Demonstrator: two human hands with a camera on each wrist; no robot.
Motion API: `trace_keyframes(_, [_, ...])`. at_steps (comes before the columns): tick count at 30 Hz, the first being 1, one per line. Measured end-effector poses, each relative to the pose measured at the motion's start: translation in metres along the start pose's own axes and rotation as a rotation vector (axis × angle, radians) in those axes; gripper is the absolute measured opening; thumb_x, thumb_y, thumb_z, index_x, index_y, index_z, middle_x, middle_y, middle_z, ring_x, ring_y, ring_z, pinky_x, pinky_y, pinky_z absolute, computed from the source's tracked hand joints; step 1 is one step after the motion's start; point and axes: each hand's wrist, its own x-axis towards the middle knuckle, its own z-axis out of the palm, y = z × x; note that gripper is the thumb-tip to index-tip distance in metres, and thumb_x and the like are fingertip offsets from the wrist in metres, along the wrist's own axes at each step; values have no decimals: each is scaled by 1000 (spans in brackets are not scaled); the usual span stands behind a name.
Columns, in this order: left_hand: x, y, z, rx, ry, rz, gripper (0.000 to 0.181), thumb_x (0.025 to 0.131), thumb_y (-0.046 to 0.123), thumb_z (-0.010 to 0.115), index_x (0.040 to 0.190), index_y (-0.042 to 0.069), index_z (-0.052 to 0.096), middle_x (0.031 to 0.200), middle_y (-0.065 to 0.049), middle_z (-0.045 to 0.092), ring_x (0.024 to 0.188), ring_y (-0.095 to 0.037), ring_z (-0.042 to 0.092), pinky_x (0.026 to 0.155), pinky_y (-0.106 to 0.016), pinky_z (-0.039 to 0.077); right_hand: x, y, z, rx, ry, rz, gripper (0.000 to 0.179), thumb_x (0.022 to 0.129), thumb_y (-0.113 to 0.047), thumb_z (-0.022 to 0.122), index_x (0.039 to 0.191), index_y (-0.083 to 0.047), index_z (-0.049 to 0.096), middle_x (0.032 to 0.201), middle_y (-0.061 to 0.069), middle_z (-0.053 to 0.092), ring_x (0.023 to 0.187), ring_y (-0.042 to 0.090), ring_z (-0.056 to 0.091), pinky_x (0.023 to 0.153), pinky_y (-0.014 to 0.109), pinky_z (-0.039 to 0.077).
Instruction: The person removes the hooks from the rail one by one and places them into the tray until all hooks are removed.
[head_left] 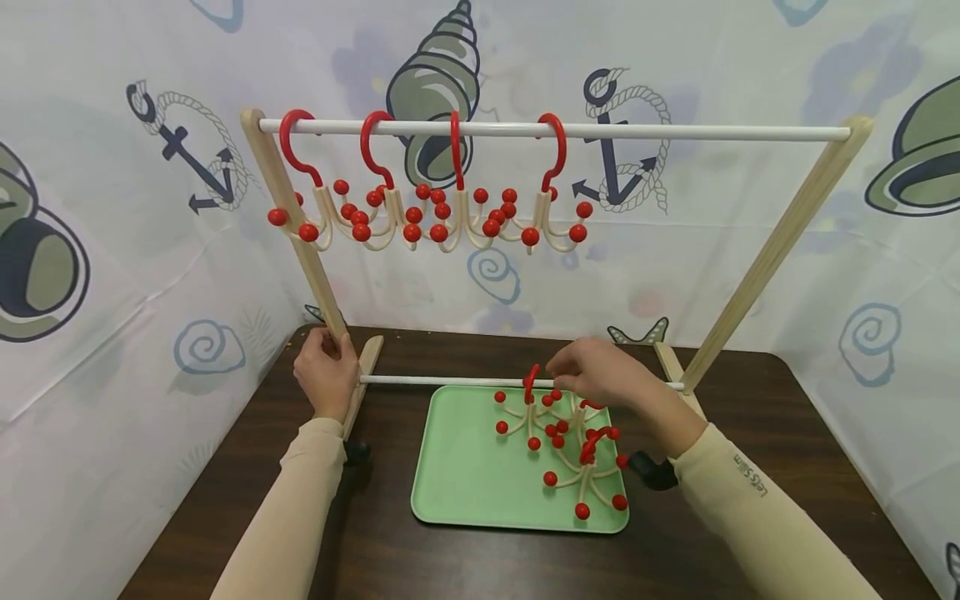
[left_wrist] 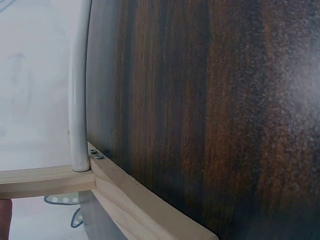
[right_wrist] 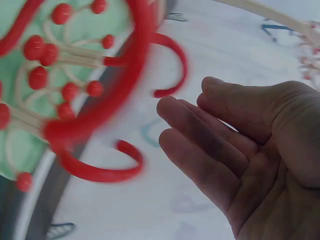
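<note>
My left hand grips the left wooden post of a rack, low down near its foot. In the left wrist view only a sliver of a finger shows beside the post. My right hand is over the back right of a green tray, holding nothing. The right wrist view shows its fingers loosely bent, apart from the blurred red hooks. Three wooden hangers with red hooks and red ball tips lie on the tray: one left, one in front, one partly behind them.
Several similar hangers hang from the left half of the white top rod. A lower white rod runs behind the tray. The right post leans outward. The rack stands on a dark wooden table, before a patterned cloth.
</note>
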Motion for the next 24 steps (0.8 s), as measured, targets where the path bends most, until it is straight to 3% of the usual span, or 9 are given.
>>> trace_keyframes(4, [-1, 0, 0, -3, 0, 2, 15, 85, 11, 70, 90, -2, 66, 75, -18, 66, 67, -35, 61, 68, -54, 43, -10, -18, -25, 0, 78, -39, 25, 93, -14, 67, 116, -4, 71, 106, 6, 72, 95, 21, 68, 82, 39, 54])
trace_keyframes(8, [-1, 0, -1, -8, -1, 3, 15, 85, 11, 70, 90, -3, 65, 75, -19, 65, 67, -36, 61, 67, -54, 43, -18, -37, -48, -35, 249, -97, 22, 91, -18, 70, 111, -10, 75, 97, 1, 74, 86, 17, 68, 75, 36, 54])
trace_keyframes(10, [-1, -1, -1, -8, -2, 3, 15, 85, 10, 70, 90, -3, 65, 76, -19, 65, 67, -35, 61, 67, -54, 43, -19, -46, -59, -75, 388, -136, 19, 90, -20, 71, 106, -11, 76, 91, -1, 74, 78, 15, 66, 67, 34, 52])
trace_keyframes(14, [-1, -2, -1, -2, -2, -1, 15, 85, 11, 70, 90, -3, 66, 76, -19, 66, 68, -35, 62, 68, -54, 44, -12, -59, -76, -123, 762, -195, 18, 89, -24, 72, 97, -9, 78, 82, 1, 74, 66, 13, 64, 56, 32, 46])
trace_keyframes(16, [-1, -3, 0, -2, -1, -1, 16, 85, 11, 70, 91, -3, 66, 77, -18, 66, 68, -35, 62, 68, -54, 44, -5, -61, -84, -128, 931, -204, 21, 90, -26, 70, 97, -8, 78, 83, 3, 74, 68, 15, 65, 57, 32, 45])
trace_keyframes(18, [-1, -3, 0, -5, -1, 0, 16, 85, 11, 70, 91, -3, 66, 77, -18, 66, 68, -35, 62, 68, -54, 44, 5, -60, -90, -153, 1034, -194, 26, 91, -29, 69, 102, -7, 77, 90, 6, 75, 77, 18, 68, 60, 33, 46])
trace_keyframes(20, [-1, -3, 1, -10, 0, 2, 15, 85, 11, 69, 91, -3, 66, 76, -18, 66, 68, -35, 62, 68, -54, 44, 14, -58, -95, -179, 1057, -160, 32, 91, -31, 68, 112, -8, 74, 100, 7, 74, 92, 21, 68, 69, 37, 50])
trace_keyframes(24, [-1, -3, 0, -14, -1, 1, 14, 86, 12, 70, 91, -1, 66, 77, -17, 67, 67, -34, 62, 68, -54, 45, 30, -54, -102, -136, 934, -86, 43, 93, -32, 66, 130, -9, 64, 113, 10, 71, 107, 25, 62, 81, 42, 50])
